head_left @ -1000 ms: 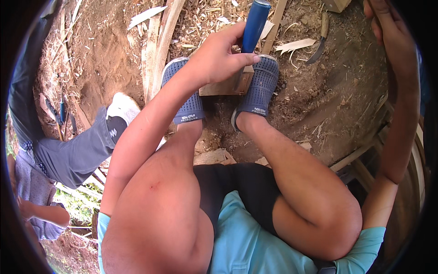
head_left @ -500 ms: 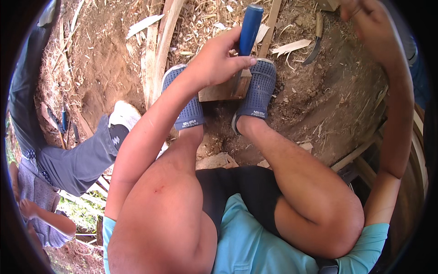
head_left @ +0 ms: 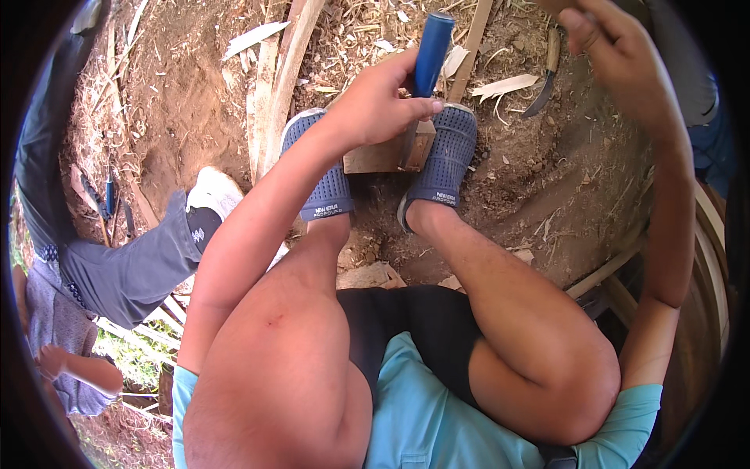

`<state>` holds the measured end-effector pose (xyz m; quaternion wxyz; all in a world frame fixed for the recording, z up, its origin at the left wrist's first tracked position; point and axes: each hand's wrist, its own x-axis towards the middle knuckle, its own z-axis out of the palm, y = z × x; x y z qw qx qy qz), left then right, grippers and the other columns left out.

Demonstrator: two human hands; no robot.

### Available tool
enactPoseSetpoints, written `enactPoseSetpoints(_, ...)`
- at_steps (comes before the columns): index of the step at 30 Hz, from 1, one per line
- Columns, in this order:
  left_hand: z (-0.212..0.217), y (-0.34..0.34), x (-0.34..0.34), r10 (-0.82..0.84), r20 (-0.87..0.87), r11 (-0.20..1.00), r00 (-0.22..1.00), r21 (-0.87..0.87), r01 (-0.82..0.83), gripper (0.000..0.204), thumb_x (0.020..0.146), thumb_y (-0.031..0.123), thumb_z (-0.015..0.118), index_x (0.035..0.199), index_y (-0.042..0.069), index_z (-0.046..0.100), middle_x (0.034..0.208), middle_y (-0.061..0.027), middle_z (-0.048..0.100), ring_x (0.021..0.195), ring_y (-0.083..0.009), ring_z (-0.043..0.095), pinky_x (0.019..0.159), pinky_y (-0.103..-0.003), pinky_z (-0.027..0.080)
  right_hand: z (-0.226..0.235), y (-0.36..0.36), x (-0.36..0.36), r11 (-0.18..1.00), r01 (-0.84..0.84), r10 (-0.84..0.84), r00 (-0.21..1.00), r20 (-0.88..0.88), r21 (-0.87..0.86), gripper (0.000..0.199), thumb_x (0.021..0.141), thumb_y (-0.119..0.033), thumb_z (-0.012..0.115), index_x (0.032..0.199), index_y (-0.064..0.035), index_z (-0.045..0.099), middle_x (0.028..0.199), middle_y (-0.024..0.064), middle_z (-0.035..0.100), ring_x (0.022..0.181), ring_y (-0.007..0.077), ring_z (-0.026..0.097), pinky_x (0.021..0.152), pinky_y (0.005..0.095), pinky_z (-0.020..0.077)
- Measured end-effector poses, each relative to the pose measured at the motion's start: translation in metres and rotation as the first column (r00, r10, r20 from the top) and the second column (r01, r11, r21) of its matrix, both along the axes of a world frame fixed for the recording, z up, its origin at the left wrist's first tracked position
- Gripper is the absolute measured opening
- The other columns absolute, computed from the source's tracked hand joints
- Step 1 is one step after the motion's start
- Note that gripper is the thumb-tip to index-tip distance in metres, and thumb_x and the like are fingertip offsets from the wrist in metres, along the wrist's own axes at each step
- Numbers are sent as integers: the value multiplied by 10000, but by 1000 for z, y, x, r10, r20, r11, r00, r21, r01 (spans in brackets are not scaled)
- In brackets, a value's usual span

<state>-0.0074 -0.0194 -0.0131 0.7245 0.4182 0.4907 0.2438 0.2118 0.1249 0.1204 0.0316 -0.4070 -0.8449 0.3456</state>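
Left fingers [head_left: 422,108]: closed round my blue-handled chisel [head_left: 434,55], blade against the wood block [head_left: 379,160] between my clogs [head_left: 453,144].
Right fingers [head_left: 580,27]: swung inward — whether they grip, I cannot tell.
Gap: narrower, bringing them nearer the chisel.

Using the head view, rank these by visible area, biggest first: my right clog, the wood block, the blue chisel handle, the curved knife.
1. Right clog
2. Wood block and blue chisel handle: too close to rank
3. Curved knife
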Motion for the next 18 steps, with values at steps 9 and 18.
enactPoseSetpoints(9,22,4,-88,358,-23,930,934,-85,-358,425,883,184,696,1204,-1,488,924,-85,648,835,-171,707,631,-198,570,-37,-58,50,957,246,-291,829,478,157,401,971,-263,516,1369,-210,515,1104,147,673,984,347,659,822,457,536)
enactPoseSetpoints(18,15,-46,-103,534,107,820,839,-307,-483,268,948,133,587,1165,49,455,964,-91,639,863,-221,708,660,-261,623,-71,-179,22,952,236,-256,962,89,195,151,885,-153,593,976,-35,611,854,147,612,830,339,607,754,447,478)
